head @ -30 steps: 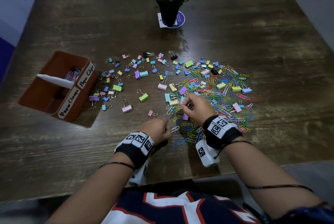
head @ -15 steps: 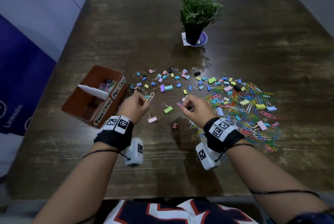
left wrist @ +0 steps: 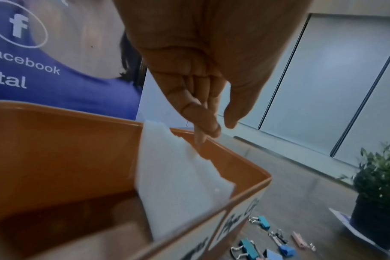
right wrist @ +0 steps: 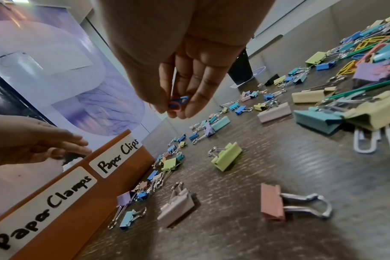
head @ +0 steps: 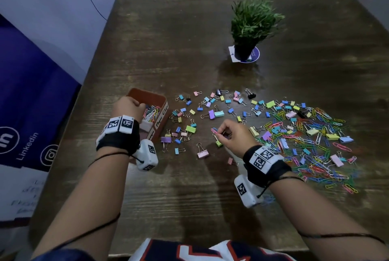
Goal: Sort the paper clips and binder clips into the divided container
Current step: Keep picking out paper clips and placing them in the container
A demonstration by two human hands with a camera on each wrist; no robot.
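Since half a second ago, left hand (head: pixel 128 105) has swung over the box (head: pixel 147 94), above its paper-clip section, fingers loose, gripping nothing. Right hand (head: pixel 233 134), right of the box, pinches paper clips (right wrist: pixel 177 103). Binder clips (head: pixel 190 129) lie on the bench (head: pixel 189 197) beside the box, mixed clips farther right.
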